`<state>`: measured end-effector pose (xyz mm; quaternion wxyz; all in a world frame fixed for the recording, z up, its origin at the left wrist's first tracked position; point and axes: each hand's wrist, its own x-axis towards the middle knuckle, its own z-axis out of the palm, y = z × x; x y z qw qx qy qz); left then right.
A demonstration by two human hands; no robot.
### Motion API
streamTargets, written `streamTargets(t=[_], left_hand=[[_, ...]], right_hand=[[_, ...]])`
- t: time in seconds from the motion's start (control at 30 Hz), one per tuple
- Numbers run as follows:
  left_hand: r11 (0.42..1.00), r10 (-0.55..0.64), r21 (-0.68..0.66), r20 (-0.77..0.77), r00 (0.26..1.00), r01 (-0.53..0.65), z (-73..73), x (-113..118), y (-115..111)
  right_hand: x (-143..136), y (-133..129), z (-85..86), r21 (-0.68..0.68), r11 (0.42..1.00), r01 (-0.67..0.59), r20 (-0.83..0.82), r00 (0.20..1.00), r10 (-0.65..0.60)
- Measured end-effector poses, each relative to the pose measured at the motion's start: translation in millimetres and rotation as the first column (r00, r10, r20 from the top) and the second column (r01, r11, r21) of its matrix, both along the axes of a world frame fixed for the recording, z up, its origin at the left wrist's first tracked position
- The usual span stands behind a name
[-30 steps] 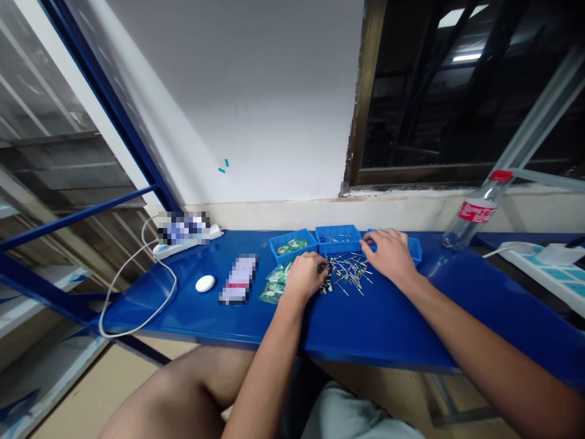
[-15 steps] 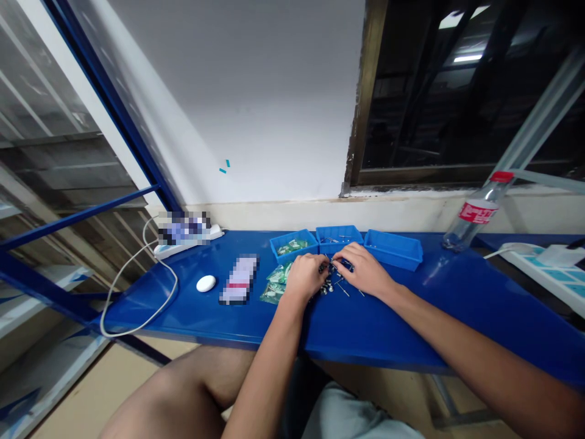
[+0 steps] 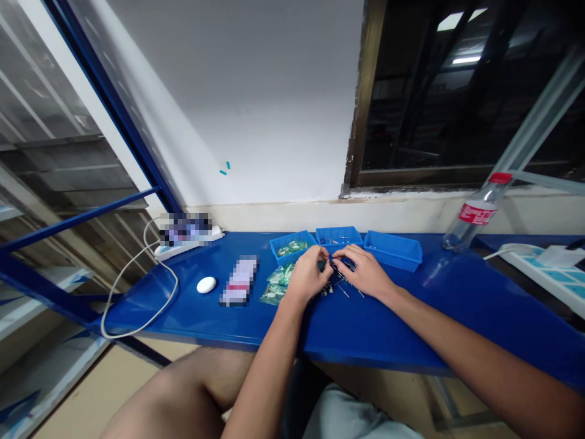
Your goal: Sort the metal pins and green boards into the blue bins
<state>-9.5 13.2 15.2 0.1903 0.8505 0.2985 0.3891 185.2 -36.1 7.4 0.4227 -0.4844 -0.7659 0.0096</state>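
Observation:
Over a small pile of thin metal pins and round-headed metal pieces (image 3: 342, 291), my two hands meet at the fingertips. My left hand (image 3: 307, 275) is curled, thumb and fingers closed around something too small to make out. From the other side, my right hand (image 3: 365, 271) pinches with thumb and forefinger close to the left fingertips; what sits in the pinch is hidden. Green-and-clear plastic packets (image 3: 276, 285) lie beside my left hand. Just beyond the hands stand a blue bin (image 3: 326, 233) holding some thin metal pins and another blue bin (image 3: 274, 247) with similar packets.
A third blue bin (image 3: 397, 259) stands at the right of the row. Left on the blue table (image 3: 388, 335) are a phone (image 3: 242, 277), a white oval object (image 3: 206, 285) and a power strip (image 3: 192, 244) with a looped cable. A plastic bottle (image 3: 478, 213) stands back right, near another white power strip (image 3: 543, 262).
My left hand has turned and opened slightly, its thumb now showing apart from the forefinger. My right hand has shifted a little toward the left fingertips. The bins and packets have stayed put.

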Motion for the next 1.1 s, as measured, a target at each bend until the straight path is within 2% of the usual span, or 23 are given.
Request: streamTargets(t=[0.3,0.6,0.8,0.93,1.1], left_hand=[[0.996,-0.086,-0.024,0.037,0.996,0.087,-2.4,-0.3,4.5],[0.994,-0.092,-0.046,0.101,0.991,0.097,-1.4,0.4,3.2],[1.0,0.026,-0.013,0.014,1.0,-0.026,7.4,-1.6,-4.9],[0.998,-0.01,-0.059,-0.056,0.998,0.006,8.2,-2.5,-6.5],[0.995,-0.03,-0.094,-0.058,0.998,0.024,3.6,-2.4,-2.0]], right_hand=[[-1.2,0.7,-1.3,-0.055,0.998,0.016,-0.094,0.995,-0.021],[-3.0,2.9,-5.2,-0.088,0.996,0.009,-0.167,0.986,-0.024],[-1.8,1.6,-1.9,-0.055,0.999,-0.002,-0.142,0.99,-0.006],[-0.3,1.7,-1.9,-0.055,0.998,0.008,-0.15,0.989,-0.016],[0.0,2.1,-3.2,-0.076,0.996,-0.036,-0.171,0.985,0.022]])
